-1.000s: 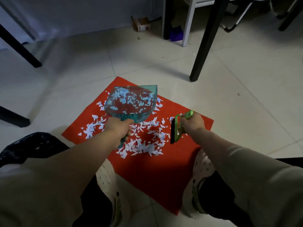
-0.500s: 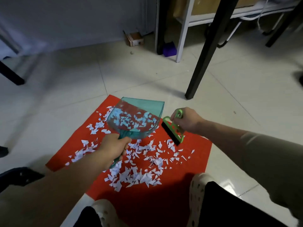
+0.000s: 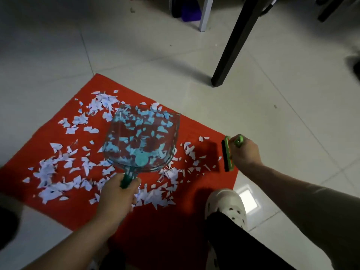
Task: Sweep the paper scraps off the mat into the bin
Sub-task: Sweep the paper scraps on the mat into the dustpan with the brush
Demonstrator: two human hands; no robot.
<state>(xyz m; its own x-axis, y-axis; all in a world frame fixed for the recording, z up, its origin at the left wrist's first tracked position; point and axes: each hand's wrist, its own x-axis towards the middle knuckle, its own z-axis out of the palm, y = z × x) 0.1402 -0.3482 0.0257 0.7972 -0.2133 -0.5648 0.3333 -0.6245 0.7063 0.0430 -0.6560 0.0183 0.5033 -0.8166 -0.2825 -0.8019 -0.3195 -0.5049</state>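
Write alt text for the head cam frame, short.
A person's left hand grips a clear teal dustpan above a red mat strewn with white paper scraps, while the right hand holds a green hand brush at the mat's right edge. A white clog rests on the mat.

- My left hand (image 3: 116, 193) curls round the dustpan handle (image 3: 127, 178), forearm reaching forward.
- My right hand (image 3: 244, 152) grips the brush (image 3: 227, 154), arm out.

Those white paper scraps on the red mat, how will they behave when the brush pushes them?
The paper scraps look thin and small, so probably very light and apt to scatter or flutter. Some lie flat on the red mat, so the brush in the right hand may skim over them.
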